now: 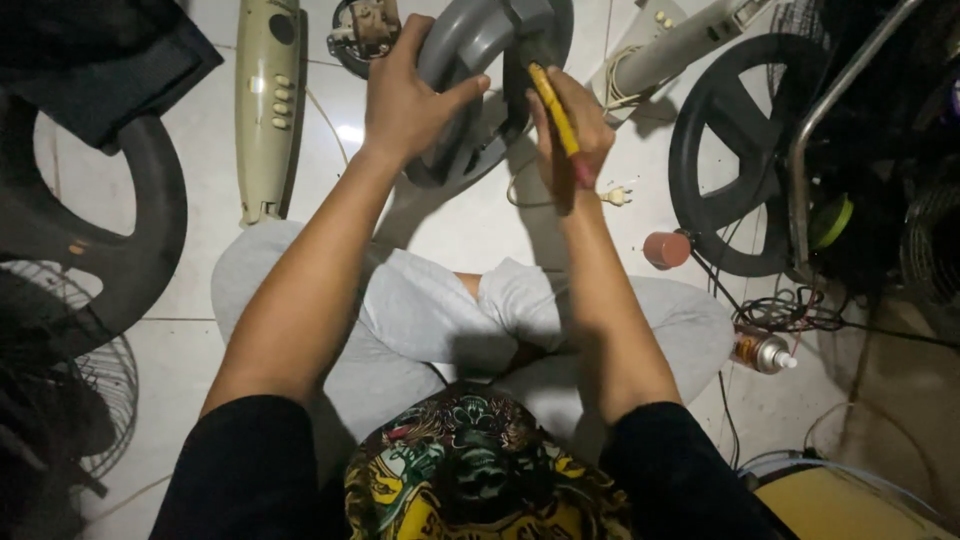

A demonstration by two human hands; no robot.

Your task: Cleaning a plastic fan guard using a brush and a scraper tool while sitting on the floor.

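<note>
Sitting cross-legged on a white tiled floor [190, 330], a person works on a grey fan housing [470, 60]. It is the big thing in the middle, up at the top, just past the knees. It is smooth, round and made of grey plastic, with a dark gap down its front. The left hand [405, 100] is wrapped around its left side, thumb pressed on the curved shell. The right hand [570, 130] is closed tight on a yellow screwdriver [555, 110] with a red end, and the tip points up into the dark gap.

Big fan parts lie all around on the floor. A black ring [100, 240] and a wire guard [90, 400] sit on the left. Another black ring [730, 150] with spokes sits on the right by a metal tube [830, 110]. A long cream panel [268, 100] with buttons lies at the upper left. Smaller things are a spray can [762, 351], a little red cap [666, 249] and tangled black wires [790, 310].
</note>
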